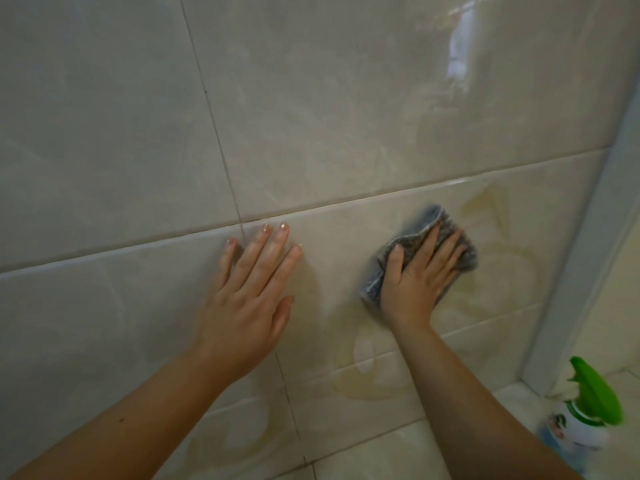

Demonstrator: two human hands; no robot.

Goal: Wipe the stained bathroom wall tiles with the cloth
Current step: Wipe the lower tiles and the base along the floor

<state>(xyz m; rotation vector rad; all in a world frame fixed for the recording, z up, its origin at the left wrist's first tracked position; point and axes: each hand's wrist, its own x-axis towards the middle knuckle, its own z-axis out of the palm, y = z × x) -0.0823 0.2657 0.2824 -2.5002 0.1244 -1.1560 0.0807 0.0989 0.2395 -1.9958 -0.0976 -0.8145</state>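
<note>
At the lower right of the frame, nearest the camera, a white spray bottle with a green trigger head stands on a pale ledge beside the white corner trim. It sits close under the right forearm, so a wide downward stroke could knock it over. Mid-frame, the left hand lies flat on the glossy beige wall tiles with its fingers spread, bracing. On a wet glaze that palm could slip. The right hand presses a folded grey-blue cloth against the tile at centre right, fingers straight and slightly apart. Yellow-brown ring stains lie just beyond the cloth, and more below the wrist; a loaded cloth might only smear them. A bright reflection shows at the upper right.
</note>
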